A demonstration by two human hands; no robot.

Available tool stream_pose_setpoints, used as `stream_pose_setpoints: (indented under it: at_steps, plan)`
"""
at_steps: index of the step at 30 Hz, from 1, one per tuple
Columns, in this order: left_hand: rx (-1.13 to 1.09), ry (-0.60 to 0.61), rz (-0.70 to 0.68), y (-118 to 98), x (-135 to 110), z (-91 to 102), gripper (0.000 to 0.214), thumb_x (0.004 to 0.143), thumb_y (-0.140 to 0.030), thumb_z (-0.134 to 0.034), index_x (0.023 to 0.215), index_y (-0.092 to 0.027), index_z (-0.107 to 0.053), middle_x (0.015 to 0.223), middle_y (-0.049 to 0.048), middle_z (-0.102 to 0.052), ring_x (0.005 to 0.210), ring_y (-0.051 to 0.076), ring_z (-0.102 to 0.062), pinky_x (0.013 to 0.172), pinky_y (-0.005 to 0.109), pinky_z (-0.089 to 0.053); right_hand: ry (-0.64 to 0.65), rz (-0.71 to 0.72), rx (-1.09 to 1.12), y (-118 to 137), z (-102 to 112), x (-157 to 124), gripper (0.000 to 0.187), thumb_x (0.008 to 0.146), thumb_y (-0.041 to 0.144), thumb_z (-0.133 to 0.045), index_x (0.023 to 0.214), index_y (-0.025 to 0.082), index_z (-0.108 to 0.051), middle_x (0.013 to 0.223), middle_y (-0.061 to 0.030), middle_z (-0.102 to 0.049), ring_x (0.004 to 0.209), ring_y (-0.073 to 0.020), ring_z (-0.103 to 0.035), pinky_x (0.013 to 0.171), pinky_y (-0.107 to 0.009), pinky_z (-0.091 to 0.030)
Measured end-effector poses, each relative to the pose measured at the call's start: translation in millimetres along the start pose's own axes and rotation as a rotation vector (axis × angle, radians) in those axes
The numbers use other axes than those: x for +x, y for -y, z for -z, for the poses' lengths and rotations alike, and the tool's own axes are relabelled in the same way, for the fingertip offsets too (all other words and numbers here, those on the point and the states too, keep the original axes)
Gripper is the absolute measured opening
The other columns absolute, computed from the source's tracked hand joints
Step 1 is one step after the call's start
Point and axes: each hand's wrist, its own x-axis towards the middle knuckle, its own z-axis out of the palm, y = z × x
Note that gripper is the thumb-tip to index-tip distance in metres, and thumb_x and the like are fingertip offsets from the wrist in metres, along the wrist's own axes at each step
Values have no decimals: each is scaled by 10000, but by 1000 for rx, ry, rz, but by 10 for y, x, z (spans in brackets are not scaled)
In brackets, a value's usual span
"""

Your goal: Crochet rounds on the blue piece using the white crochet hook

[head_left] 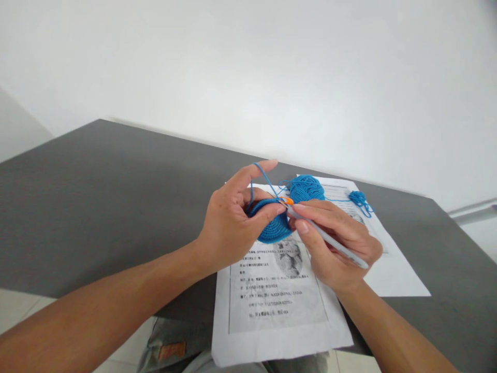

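Note:
A round blue crochet piece (275, 228) is pinched between the thumb and fingers of my left hand (236, 217). Blue working yarn (266, 176) loops over that hand's raised index finger and runs down to the edge of the piece. My right hand (337, 238) grips a grey-handled crochet hook (330, 239) like a pen, its tip at the top edge of the crochet piece. Beside the tip sits a small orange clip (287, 200), probably a stitch marker. The fingers partly cover the piece, so the exact stitch at the hook is hidden.
Behind my hands lies a blue yarn ball (306, 188), with a smaller blue yarn bundle (359, 199) to its right. Printed sheets (279, 342) rest on the dark grey table (128, 207), one overhanging the near edge. A white wall (248, 77) stands behind the table.

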Motion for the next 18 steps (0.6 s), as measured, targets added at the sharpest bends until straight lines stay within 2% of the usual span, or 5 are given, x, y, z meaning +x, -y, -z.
stream_pose_setpoints:
  at_steps: [5,11,14,18]
  plan:
    - [-105,-14,58,-33,-4,-10,630,815,-201,-885,1416,-208,-696,779,7,-807,641,138,-659,614,257,-516,-56,-181,215,-47,-24,-40,299,924,94,-773,1141,286,-850,998,-39,-860,690,-159,-777,551,-276,-656]
    - [-190,-8,106,-54,9,-14,684,766,-165,-913,1412,-196,-690,777,6,-826,657,154,-719,629,252,-558,-62,-324,434,-79,-39,-86,212,968,146,-758,1129,246,-854,930,-38,-848,709,-158,-778,576,-279,-665]
    - [-224,-3,136,-59,18,-12,701,762,-186,-925,1417,-188,-677,814,20,-846,701,176,-765,678,267,-607,-61,-348,457,-80,-38,-89,203,971,150,-758,1131,234,-852,934,-42,-848,718,-160,-779,583,-280,-665]
    - [-291,14,170,-55,25,-13,690,793,-192,-909,1431,-174,-648,874,35,-866,746,179,-800,729,269,-650,-30,-290,419,-89,-37,-85,231,974,146,-749,1155,257,-840,965,-37,-849,717,-158,-775,591,-285,-659]
